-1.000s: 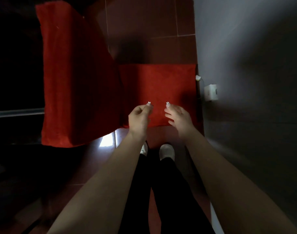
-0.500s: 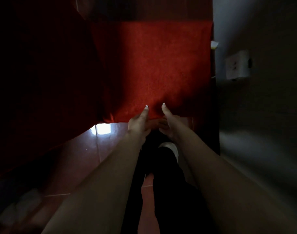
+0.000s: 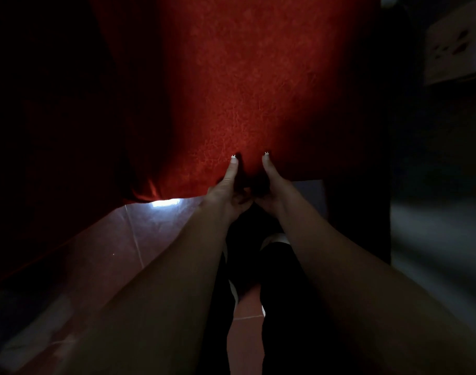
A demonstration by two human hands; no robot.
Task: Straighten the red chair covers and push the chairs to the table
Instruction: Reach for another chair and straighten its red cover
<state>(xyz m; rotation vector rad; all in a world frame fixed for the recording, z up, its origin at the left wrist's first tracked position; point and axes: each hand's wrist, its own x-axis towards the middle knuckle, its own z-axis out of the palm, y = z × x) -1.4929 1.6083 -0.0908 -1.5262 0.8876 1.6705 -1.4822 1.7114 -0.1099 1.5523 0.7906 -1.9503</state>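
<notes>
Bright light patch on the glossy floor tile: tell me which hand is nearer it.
Left. The left hand grips the red fabric chair cover just right of the bright light patch; the right hand grips farther right.

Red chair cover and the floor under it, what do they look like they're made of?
The red chair cover: probably a soft napped fabric, velvet or suede-like; matte, with a mottled, crinkled surface, and it bunches into folds at its lower left corner. The floor: likely glazed reddish tile; glossy, with thin joint lines and a bright reflection of light.
</notes>
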